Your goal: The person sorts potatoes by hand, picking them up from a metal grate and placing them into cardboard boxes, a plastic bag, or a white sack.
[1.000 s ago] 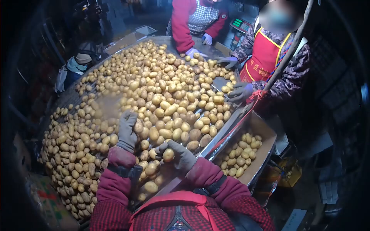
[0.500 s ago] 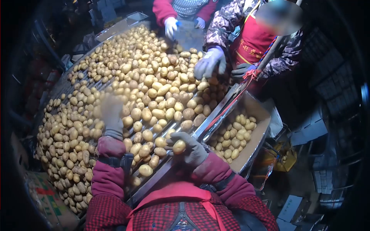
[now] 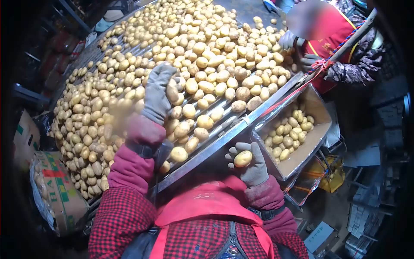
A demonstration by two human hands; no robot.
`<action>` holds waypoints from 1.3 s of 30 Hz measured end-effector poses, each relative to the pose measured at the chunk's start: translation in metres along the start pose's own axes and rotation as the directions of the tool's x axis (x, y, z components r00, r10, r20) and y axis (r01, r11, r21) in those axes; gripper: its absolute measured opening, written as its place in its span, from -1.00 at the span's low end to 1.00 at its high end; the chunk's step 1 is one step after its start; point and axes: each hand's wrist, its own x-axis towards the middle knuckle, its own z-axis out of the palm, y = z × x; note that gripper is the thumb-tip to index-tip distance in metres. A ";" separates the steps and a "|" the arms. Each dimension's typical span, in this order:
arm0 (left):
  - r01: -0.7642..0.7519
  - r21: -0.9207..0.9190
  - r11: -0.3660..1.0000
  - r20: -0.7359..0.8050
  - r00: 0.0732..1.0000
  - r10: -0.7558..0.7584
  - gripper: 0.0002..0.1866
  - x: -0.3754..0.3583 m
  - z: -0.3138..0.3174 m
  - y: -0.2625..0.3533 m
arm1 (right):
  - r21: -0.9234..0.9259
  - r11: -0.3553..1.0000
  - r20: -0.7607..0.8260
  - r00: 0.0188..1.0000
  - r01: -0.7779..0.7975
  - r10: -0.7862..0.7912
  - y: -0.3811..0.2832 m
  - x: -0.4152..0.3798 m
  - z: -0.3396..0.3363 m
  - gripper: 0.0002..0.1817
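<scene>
My left hand [image 3: 158, 94], in a grey glove, is over the sorting table with its fingers curled around a brownish potato [image 3: 172, 90]. Loose potatoes [image 3: 207, 86] surround it, piled on metal rollers. In front of my apron, off the table's metal edge [image 3: 224, 140], my right hand [image 3: 255, 166] is turned palm up, also gloved in grey. A yellow potato [image 3: 243, 159] rests in its palm, with the fingers partly bent about it. Just to the right of that hand stands an open cardboard box [image 3: 280, 168] with potatoes inside.
A co-worker in a red apron [image 3: 330, 41] stands at the far right, a gloved hand [image 3: 288, 40] at the potatoes. A slanted pole [image 3: 345, 47] with rope rises there. A printed carton [image 3: 60, 194] sits at the left, and a yellow container [image 3: 332, 175] is low at the right.
My view has shifted, so the table sits differently. My right hand has drawn back from the rollers with a potato and turned palm up. My left hand, blurred before, now grips a potato.
</scene>
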 end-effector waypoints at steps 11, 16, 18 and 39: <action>0.402 -0.094 0.911 -0.049 0.912 -0.407 -0.52 -0.272 0.041 0.046 | -0.158 0.896 0.165 0.884 -0.414 0.437 0.069 -0.002 0.028 -0.04; 0.400 -0.082 0.913 -0.392 0.829 -0.399 -0.50 -0.423 -0.016 0.083 | -0.454 0.649 0.348 0.550 -0.610 0.760 0.109 -0.030 0.008 -0.33; 0.343 -0.144 0.928 -0.499 0.785 -0.368 -0.52 -0.484 -0.035 0.074 | -0.513 0.552 0.218 0.522 -0.658 0.825 0.122 -0.048 0.009 -0.45; 0.310 -0.286 0.907 -0.626 0.657 -0.421 -0.49 -0.561 -0.121 0.078 | -0.865 0.389 0.459 0.811 0.315 0.364 0.136 0.023 0.171 -0.29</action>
